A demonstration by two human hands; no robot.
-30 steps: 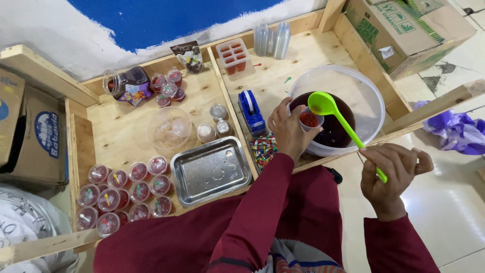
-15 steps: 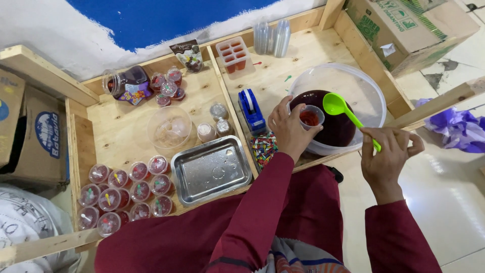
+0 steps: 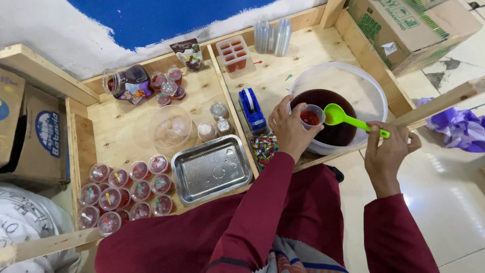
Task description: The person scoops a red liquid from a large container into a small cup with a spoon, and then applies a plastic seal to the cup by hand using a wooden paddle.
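From the head camera, the left hand grips a small clear cup with red liquid in it, held over the near rim of the big plastic bowl of dark liquid. The right hand pinches the handle of a green spoon — its scoop sits just beside the cup's mouth. A blue tape dispenser lies left of the bowl, and a metal tray sits nearer — filled cups are clustered beside it.

My plywood worktable fills the middle, blue-and-white wall at 12 o'clock, glossy pale floor tiles around 4 o'clock.
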